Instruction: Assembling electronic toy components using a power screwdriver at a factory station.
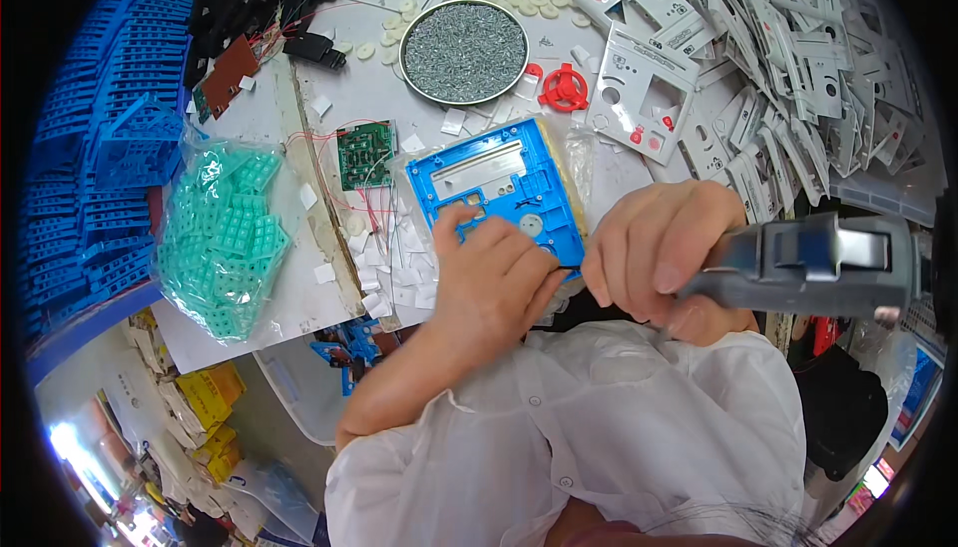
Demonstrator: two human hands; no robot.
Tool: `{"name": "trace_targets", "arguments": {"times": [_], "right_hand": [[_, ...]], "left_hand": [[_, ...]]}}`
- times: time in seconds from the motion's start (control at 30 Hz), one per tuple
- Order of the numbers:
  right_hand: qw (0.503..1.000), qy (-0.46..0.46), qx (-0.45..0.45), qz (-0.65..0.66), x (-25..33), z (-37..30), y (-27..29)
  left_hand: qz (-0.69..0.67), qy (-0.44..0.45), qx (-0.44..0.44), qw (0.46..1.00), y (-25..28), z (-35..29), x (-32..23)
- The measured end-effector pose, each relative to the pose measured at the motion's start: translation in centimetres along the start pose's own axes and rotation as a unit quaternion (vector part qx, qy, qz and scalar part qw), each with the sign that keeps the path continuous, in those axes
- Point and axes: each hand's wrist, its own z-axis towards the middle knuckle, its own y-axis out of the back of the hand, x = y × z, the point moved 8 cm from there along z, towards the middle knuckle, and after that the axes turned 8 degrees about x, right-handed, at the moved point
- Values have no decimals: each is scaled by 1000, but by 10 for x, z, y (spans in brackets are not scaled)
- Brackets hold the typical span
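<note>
A blue plastic housing (477, 204) with a long slot lies tilted in front of me on a yellowish pad. My left hand (489, 273) rests over its near left part, one finger stretched onto the housing. The thumb and another finger of that hand meet at the near edge by a thin dark piece (570, 269); what they pinch is unclear. My right hand (664, 248) is wrapped around the front end of a grey power tool (818, 263) with a metal clip. The fingers hide the tool's tip, close to the housing's near right corner.
A round dish of small screws (464, 51) stands beyond the housing, beside a red plastic part (564, 88). White panels (644, 98) pile up on the right. Left lie a green circuit board (366, 155) with wires, a bag of green keypads (222, 233) and stacked blue parts (125, 118).
</note>
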Motion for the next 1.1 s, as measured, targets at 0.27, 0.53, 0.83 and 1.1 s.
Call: {"name": "trace_targets", "arguments": {"times": [0.27, 0.53, 0.83, 1.1], "right_hand": [[996, 6, -57, -63, 7, 5, 19], [990, -17, -109, -88, 10, -23, 32], [988, -36, -103, -107, 7, -19, 26], [983, -80, -100, -134, -4, -23, 30]], "left_hand": [[94, 77, -2, 993, 59, 75, 89], [132, 59, 115, 983, -22, -20, -3], [220, 81, 150, 960, -41, -28, 4], [196, 51, 159, 966, -35, -25, 11]]}}
